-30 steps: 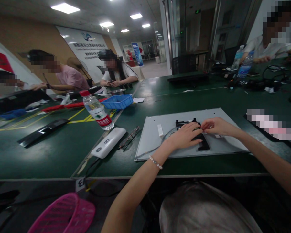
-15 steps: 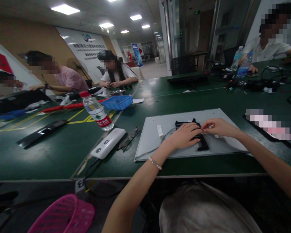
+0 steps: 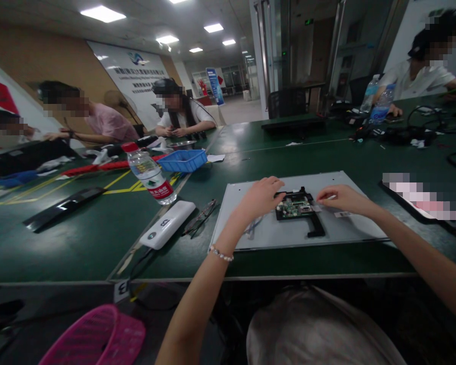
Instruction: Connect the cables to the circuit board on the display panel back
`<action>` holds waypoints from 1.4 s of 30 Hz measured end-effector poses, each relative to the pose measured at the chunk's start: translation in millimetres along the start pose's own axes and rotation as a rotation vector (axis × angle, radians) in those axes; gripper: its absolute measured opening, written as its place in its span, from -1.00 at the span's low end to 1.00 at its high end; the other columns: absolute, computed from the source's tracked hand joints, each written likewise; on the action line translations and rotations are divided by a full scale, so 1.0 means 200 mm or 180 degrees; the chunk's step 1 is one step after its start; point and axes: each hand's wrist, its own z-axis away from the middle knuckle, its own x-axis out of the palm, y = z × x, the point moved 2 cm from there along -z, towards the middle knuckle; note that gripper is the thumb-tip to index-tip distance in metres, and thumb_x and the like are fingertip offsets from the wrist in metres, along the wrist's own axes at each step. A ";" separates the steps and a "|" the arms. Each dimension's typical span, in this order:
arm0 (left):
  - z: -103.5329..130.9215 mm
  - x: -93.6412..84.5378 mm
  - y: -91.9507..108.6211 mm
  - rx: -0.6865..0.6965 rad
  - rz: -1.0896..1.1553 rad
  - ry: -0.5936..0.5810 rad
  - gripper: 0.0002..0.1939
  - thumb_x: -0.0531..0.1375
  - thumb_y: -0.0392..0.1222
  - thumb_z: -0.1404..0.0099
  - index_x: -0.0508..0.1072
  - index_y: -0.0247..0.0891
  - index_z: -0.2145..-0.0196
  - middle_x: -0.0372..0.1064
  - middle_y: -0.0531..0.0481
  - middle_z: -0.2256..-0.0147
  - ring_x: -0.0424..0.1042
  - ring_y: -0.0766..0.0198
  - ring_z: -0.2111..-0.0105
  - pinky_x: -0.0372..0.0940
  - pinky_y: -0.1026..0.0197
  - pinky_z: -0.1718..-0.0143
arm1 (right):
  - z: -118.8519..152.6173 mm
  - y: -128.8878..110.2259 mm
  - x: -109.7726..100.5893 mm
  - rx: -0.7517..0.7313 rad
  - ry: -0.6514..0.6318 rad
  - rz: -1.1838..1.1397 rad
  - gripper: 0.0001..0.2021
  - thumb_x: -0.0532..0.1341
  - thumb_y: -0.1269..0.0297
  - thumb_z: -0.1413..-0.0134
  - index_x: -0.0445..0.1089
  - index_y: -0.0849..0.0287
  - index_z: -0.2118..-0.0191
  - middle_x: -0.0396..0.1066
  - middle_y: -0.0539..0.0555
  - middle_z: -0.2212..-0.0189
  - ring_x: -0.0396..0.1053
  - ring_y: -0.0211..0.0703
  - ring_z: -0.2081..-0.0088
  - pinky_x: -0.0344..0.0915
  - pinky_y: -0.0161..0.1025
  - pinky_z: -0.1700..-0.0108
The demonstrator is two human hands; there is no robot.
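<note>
A grey panel (image 3: 349, 225) lies flat on the green table, and a black frame (image 3: 316, 223) with a green circuit board (image 3: 293, 208) rests on it. My left hand (image 3: 261, 195) is over the panel at the left side of the frame, its fingers stretched and apart, thumb near the board's upper left corner. Just right of the frame, my right hand (image 3: 340, 197) has thumb and fingertips pinched together; what is between them, if anything, is too small to make out. A cable shows partly under my left hand.
Left of the panel are glasses (image 3: 200, 219), a white power bank (image 3: 167, 224), a red-capped bottle (image 3: 150, 175) and a blue tray (image 3: 183, 160). A phone (image 3: 414, 200) lies at the right. Beneath the table edge is a pink basket (image 3: 95, 339). Several people sit around.
My left hand has moved left off the black frame, uncovering the circuit board. My right hand has stayed nearly in place.
</note>
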 end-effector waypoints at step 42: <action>0.32 0.11 -0.35 -0.1772 0.1005 -0.0222 -0.59 0.22 -0.23 -0.07 0.45 -0.26 0.07 0.47 -0.05 0.19 0.45 0.27 0.35 0.33 0.28 0.27 | 0.01 -0.03 -0.02 -0.0002 0.0054 0.0115 -0.76 0.16 0.19 -0.01 0.52 0.14 0.27 0.53 0.09 0.24 0.44 -0.03 0.18 0.34 -0.13 0.13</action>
